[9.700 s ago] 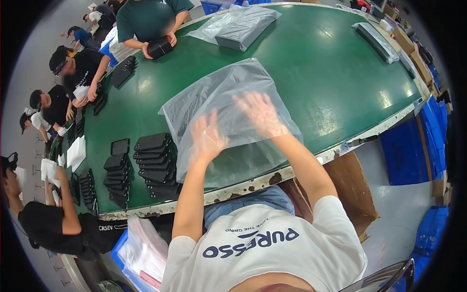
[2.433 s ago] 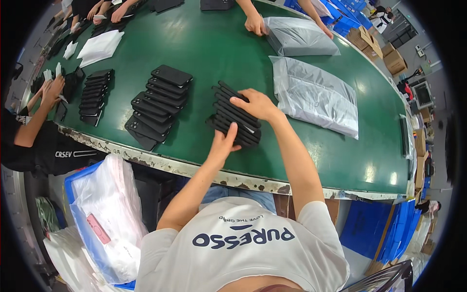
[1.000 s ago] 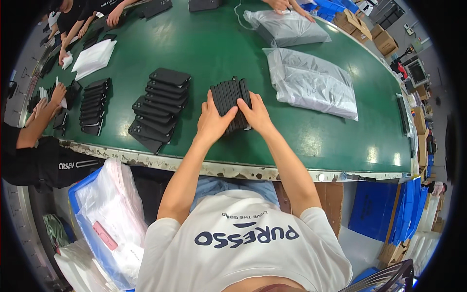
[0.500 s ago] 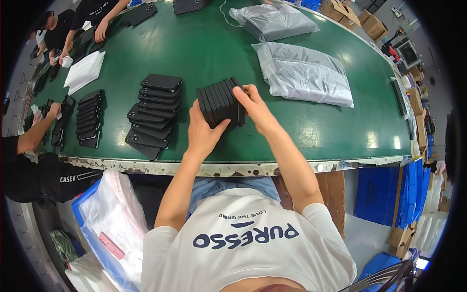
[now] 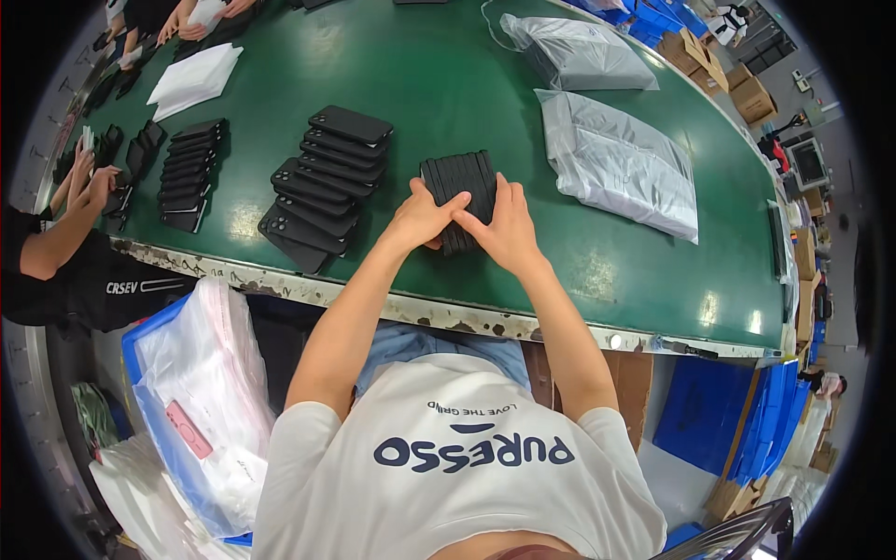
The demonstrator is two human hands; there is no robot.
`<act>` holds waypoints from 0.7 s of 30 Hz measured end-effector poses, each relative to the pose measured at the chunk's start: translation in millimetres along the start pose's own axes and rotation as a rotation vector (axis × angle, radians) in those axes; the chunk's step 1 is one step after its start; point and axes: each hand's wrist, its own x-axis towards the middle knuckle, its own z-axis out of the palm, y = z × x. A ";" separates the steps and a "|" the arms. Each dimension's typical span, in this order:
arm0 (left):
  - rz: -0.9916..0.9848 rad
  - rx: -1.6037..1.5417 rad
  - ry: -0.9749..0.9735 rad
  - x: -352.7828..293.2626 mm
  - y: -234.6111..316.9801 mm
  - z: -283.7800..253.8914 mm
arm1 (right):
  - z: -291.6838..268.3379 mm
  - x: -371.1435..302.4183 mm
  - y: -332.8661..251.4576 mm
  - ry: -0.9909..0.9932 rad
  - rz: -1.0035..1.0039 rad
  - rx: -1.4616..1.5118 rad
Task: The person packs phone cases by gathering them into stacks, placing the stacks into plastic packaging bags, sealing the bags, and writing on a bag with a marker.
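A tight block of black phone cases (image 5: 457, 175) stands on edge on the green table in front of me. My left hand (image 5: 417, 219) grips its left side, and my right hand (image 5: 502, 229) clasps the right side. Both thumbs meet across the near face of the block. My fingertips behind it are partly hidden. To the left lies an overlapping pile of black phone cases (image 5: 329, 177) with camera cutouts, fanned toward the table's near edge. Farther left is a second overlapping row of black cases (image 5: 193, 168).
Two grey plastic-wrapped packages (image 5: 621, 159) lie to the right on the green table (image 5: 439, 84). White sheets (image 5: 196, 79) rest at the far left. Co-workers' hands (image 5: 93, 187) handle cases along the left side. Below the edge, a blue bin (image 5: 140, 359) holds clear plastic bags.
The block has been squared up and turned more upright. My right hand has come down from its upper right edge to its near side. The whole view has shifted and turned slightly.
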 end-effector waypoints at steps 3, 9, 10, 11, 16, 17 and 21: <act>-0.022 -0.094 -0.112 7.8 -5.3 -1.9 | -20.8 2.6 -13.4 -0.180 0.049 -0.017; -0.004 -0.124 -0.089 11.7 -14.2 -1.3 | -39.0 -9.8 39.0 -0.395 0.175 0.772; 0.004 -0.123 -0.086 13.4 -14.9 -0.8 | -37.9 -15.5 50.8 -0.454 0.061 0.797; 0.007 -0.114 -0.093 15.0 -15.8 0.9 | -30.4 -22.9 59.7 -0.385 0.015 0.832; 0.011 -0.095 -0.099 18.2 -20.4 -3.3 | -40.6 -31.0 48.2 -0.351 0.055 0.644; 0.007 -0.070 -0.084 17.6 -20.2 -3.4 | -40.7 -31.7 45.7 -0.319 0.081 0.596; 0.014 0.042 -0.063 15.1 -5.7 -2.2 | -37.9 -30.5 39.8 -0.278 0.021 0.579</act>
